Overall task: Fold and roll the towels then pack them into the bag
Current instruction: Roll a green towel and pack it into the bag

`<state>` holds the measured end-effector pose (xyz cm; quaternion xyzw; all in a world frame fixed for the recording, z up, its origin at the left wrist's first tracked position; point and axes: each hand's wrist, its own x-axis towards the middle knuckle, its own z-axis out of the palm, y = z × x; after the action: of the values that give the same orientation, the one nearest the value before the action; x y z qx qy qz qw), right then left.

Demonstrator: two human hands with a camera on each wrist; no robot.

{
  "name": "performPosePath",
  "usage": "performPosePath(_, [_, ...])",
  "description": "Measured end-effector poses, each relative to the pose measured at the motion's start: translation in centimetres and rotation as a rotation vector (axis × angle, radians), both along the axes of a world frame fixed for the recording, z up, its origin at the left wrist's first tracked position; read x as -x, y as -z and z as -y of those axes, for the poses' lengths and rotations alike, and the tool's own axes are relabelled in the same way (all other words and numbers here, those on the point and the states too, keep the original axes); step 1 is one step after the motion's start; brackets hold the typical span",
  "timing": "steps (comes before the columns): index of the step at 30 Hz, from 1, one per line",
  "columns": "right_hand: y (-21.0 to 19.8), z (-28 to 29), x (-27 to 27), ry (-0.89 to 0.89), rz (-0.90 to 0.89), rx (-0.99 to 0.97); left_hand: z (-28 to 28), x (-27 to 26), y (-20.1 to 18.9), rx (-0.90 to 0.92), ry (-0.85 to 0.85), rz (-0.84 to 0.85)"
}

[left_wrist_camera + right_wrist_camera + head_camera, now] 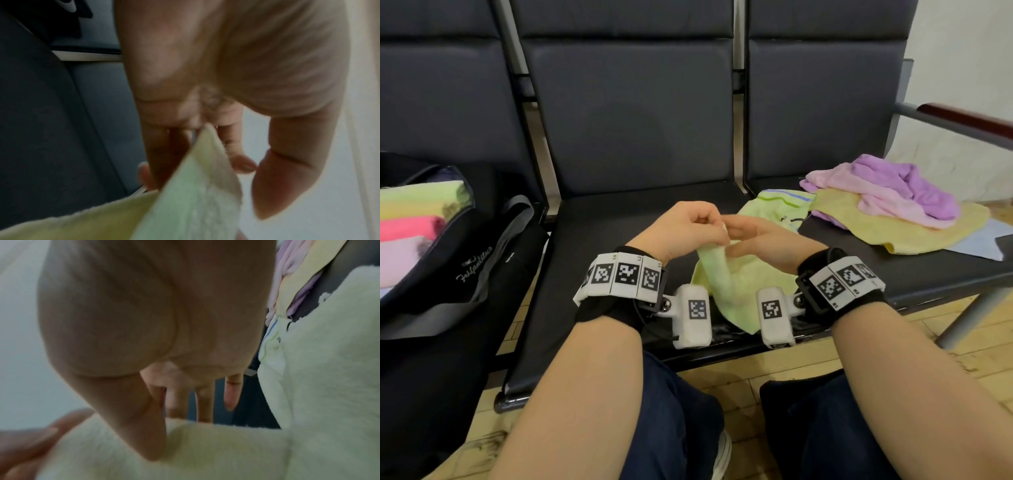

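Bag [431, 240] cut by left edge

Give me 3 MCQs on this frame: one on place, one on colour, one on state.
1. Where is the black fabric bag?
A. on the seat to the person's left
B. on the floor
C. on the seat to the right

2. What colour is the soft towel held in both hands?
A. purple
B. pale yellow-green
C. bright pink

3. What is the left hand doing?
A. lying flat on the seat
B. pinching the towel's edge
C. reaching into the bag

Answers:
1 A: the bag sits on the left seat, with rolled towels inside.
2 B: the cloth between the hands is yellow-green in the head view.
3 B: the left wrist view shows fingers closed on the towel's edge.
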<state>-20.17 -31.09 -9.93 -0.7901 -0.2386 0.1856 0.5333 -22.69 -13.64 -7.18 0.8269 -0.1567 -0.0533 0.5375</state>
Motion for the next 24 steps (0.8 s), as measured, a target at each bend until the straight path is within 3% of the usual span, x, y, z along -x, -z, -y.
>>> performPosePath(3, [0.5, -0.9, -0.2, -0.043, -0.024, 0.099, -0.6, 0.4, 0.0, 0.044, 0.074, 0.018])
performPosePath(5, [0.7, -1.1, -0.6, 0.017, 0.010, 0.108, -0.9, 0.5, -0.1, 0.106, 0.042, 0.015])
performPosePath(9, [0.4, -1.0, -0.9, 0.211, 0.095, -0.027, -1.3, -0.2, 0.1, 0.187, -0.190, 0.061])
performPosePath(14, [-0.4, 1.1, -1.0, 0.310, 0.085, -0.105, -1.4, -1.0, 0.9, 0.121, -0.446, 0.237])
performPosePath(21, [0.5, 1.8, -0.2, 0.132, 0.036, 0.196, -1.3, -1.1, 0.8, 0.264, -0.483, 0.335])
performPosePath(24, [0.8, 1.5, -0.5, 0.102, 0.095, 0.446, -1.7, -1.3, 1.0, 0.300, -0.544, 0.349])
